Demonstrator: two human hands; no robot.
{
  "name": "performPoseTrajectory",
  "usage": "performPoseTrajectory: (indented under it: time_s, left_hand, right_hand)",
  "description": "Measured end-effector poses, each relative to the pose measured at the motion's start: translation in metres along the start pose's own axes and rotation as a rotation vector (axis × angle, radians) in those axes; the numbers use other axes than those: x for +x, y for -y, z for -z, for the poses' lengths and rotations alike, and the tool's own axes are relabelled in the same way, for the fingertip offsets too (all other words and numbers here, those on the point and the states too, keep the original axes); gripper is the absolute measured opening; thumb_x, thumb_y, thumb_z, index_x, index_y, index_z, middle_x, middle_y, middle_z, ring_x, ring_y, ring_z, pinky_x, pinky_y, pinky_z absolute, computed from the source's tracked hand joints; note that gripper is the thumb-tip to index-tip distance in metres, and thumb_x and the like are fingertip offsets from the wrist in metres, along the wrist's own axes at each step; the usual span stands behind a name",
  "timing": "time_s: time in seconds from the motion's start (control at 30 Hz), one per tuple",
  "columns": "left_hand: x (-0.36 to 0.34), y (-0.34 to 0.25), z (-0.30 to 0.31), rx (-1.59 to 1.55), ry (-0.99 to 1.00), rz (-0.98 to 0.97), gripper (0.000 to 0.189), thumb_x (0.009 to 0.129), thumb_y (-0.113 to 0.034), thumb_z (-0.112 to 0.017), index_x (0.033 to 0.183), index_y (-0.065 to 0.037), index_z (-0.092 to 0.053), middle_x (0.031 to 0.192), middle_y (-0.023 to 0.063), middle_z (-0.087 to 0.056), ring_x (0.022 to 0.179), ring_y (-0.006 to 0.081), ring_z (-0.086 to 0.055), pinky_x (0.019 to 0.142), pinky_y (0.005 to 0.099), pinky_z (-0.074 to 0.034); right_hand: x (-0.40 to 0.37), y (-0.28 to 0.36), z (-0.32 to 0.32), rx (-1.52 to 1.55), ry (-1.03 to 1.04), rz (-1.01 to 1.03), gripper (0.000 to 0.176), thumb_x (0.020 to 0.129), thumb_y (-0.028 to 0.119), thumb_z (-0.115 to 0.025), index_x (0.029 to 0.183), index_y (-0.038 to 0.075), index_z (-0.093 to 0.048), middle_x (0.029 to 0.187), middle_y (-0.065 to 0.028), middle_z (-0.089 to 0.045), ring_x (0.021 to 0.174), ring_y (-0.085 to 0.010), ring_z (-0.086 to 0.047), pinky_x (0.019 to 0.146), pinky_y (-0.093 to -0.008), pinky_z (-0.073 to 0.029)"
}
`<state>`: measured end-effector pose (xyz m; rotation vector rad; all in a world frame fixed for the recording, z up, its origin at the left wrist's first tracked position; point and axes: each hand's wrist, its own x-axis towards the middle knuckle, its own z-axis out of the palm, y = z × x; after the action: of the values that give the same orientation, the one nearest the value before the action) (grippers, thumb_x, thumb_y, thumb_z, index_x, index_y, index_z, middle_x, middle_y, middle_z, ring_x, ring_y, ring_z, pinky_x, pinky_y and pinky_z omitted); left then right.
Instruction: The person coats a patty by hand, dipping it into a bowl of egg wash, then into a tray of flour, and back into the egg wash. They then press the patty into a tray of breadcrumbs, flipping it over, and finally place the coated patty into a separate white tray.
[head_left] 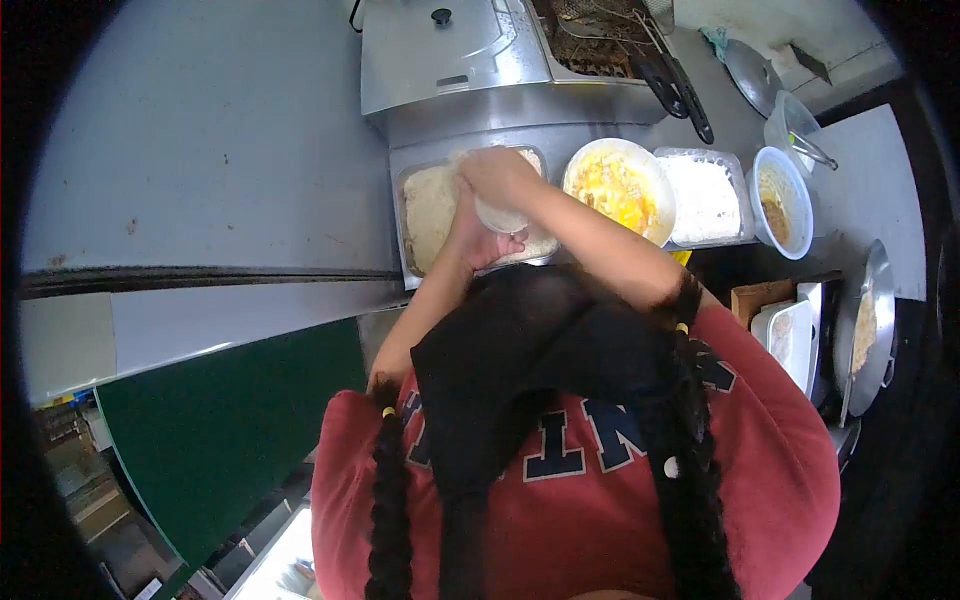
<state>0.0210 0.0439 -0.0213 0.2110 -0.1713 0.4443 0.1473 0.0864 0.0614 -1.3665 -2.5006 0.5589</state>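
Head view: cup (pixel 500 215) clasped between both hands above the flour tray (pixel 402 222).
Left hand (pixel 478 242) wraps it from six o'clock and right hand (pixel 495 172) caps it from twelve, both equally near. The egg bowl (pixel 662 205) lies at three o'clock.

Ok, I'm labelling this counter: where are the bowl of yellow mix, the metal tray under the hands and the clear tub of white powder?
bowl of yellow mix (pixel 660 190), head view, right inner wall.
metal tray (pixel 402 220), head view, left rim.
clear tub (pixel 700 152), head view, far rim.
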Motion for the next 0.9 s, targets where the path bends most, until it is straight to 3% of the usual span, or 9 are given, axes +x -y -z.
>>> performPoseTrajectory:
  time_s: [0.13, 0.2, 0.33, 0.43, 0.5, 0.53, 0.6, 0.8, 0.9]
  left_hand:
    - [-0.001, 0.006, -0.011, -0.020, 0.057, 0.024, 0.114, 0.072, -0.096, -0.020, 0.145, -0.011, -0.039, 0.140, 0.0159, -0.050, 0.122, 0.0366, -0.054, 0.094, 0.0557, -0.050]
    - [0.008, 0.020, -0.048, 0.073, -0.622, -0.138, 0.111, 0.076, -0.093, -0.023, 0.148, -0.011, -0.035, 0.145, 0.0178, -0.045, 0.130, 0.0390, -0.048, 0.100, 0.0602, -0.044]
    - [0.024, 0.026, -0.063, 0.325, -0.696, -0.293, 0.104, 0.081, -0.088, -0.025, 0.150, -0.011, -0.033, 0.150, 0.0186, -0.040, 0.137, 0.0385, -0.041, 0.106, 0.0618, -0.037]
    - [0.016, 0.021, -0.047, 0.302, -0.765, -0.311, 0.098, 0.085, -0.085, -0.025, 0.150, -0.012, -0.034, 0.147, 0.0187, -0.043, 0.132, 0.0370, -0.048, 0.098, 0.0569, -0.048]
    - [0.005, 0.003, -0.014, 0.050, -0.069, -0.090, 0.098, 0.086, -0.085, -0.024, 0.149, -0.011, -0.034, 0.146, 0.0187, -0.045, 0.125, 0.0365, -0.055, 0.084, 0.0495, -0.057]
    - [0.005, 0.003, -0.020, 0.047, -0.068, -0.082, 0.098, 0.086, -0.085, -0.024, 0.149, -0.011, -0.034, 0.146, 0.0187, -0.045, 0.125, 0.0365, -0.055, 0.084, 0.0495, -0.057]
    - [0.006, 0.004, -0.048, 0.224, -0.737, -0.079, 0.100, 0.085, -0.086, -0.023, 0.149, -0.010, -0.033, 0.145, 0.0188, -0.046, 0.120, 0.0376, -0.058, 0.072, 0.0442, -0.060]
    - [0.023, 0.022, -0.063, 0.168, -0.695, -0.321, 0.098, 0.087, -0.084, -0.023, 0.150, -0.009, -0.031, 0.148, 0.0181, -0.044, 0.125, 0.0390, -0.055, 0.082, 0.0494, -0.058]
    - [0.023, 0.022, -0.059, 0.200, -0.755, -0.324, 0.096, 0.087, -0.083, -0.023, 0.148, -0.009, -0.035, 0.140, 0.0190, -0.051, 0.116, 0.0380, -0.060, 0.080, 0.0473, -0.057]
  right_hand:
    - [-0.002, -0.014, -0.035, 0.149, -0.138, -0.115, 0.049, 0.097, 0.035, -0.040, 0.090, -0.003, -0.070, 0.096, -0.0287, -0.067, 0.094, -0.0456, -0.064, 0.089, -0.0530, -0.047]
    - [0.003, -0.036, -0.054, 0.220, -0.081, -0.294, 0.050, 0.098, 0.036, -0.040, 0.097, -0.004, -0.069, 0.103, -0.0307, -0.065, 0.099, -0.0450, -0.063, 0.091, -0.0524, -0.046]
    - [0.010, -0.053, -0.076, 0.241, -0.164, -0.404, 0.029, 0.091, 0.019, -0.050, 0.103, 0.003, -0.070, 0.106, -0.0215, -0.068, 0.099, -0.0409, -0.065, 0.083, -0.0489, -0.051]
    - [0.013, -0.036, -0.040, 0.223, -0.067, -0.249, 0.033, 0.093, 0.021, -0.048, 0.109, 0.001, -0.069, 0.108, -0.0227, -0.067, 0.103, -0.0405, -0.064, 0.087, -0.0486, -0.050]
    - [0.007, 0.009, 0.028, 0.259, 0.148, -0.421, 0.036, 0.095, 0.024, -0.047, 0.113, 0.000, -0.066, 0.111, -0.0243, -0.066, 0.108, -0.0400, -0.062, 0.093, -0.0484, -0.048]
    - [0.007, 0.005, 0.019, 0.261, 0.145, -0.429, 0.036, 0.095, 0.024, -0.047, 0.113, 0.000, -0.066, 0.111, -0.0243, -0.066, 0.108, -0.0400, -0.062, 0.093, -0.0484, -0.048]
    - [0.008, -0.008, -0.013, 0.070, 0.172, -0.111, 0.036, 0.096, 0.024, -0.046, 0.114, -0.001, -0.065, 0.111, -0.0249, -0.066, 0.109, -0.0397, -0.062, 0.093, -0.0486, -0.048]
    - [-0.001, -0.033, -0.042, 0.160, -0.120, -0.286, 0.049, 0.101, 0.035, -0.036, 0.103, -0.003, -0.067, 0.104, -0.0272, -0.067, 0.098, -0.0443, -0.064, 0.090, -0.0517, -0.049]
    - [0.001, -0.039, -0.037, 0.099, -0.110, -0.130, 0.046, 0.101, 0.034, -0.037, 0.103, -0.002, -0.066, 0.103, -0.0272, -0.066, 0.096, -0.0444, -0.064, 0.087, -0.0524, -0.049]
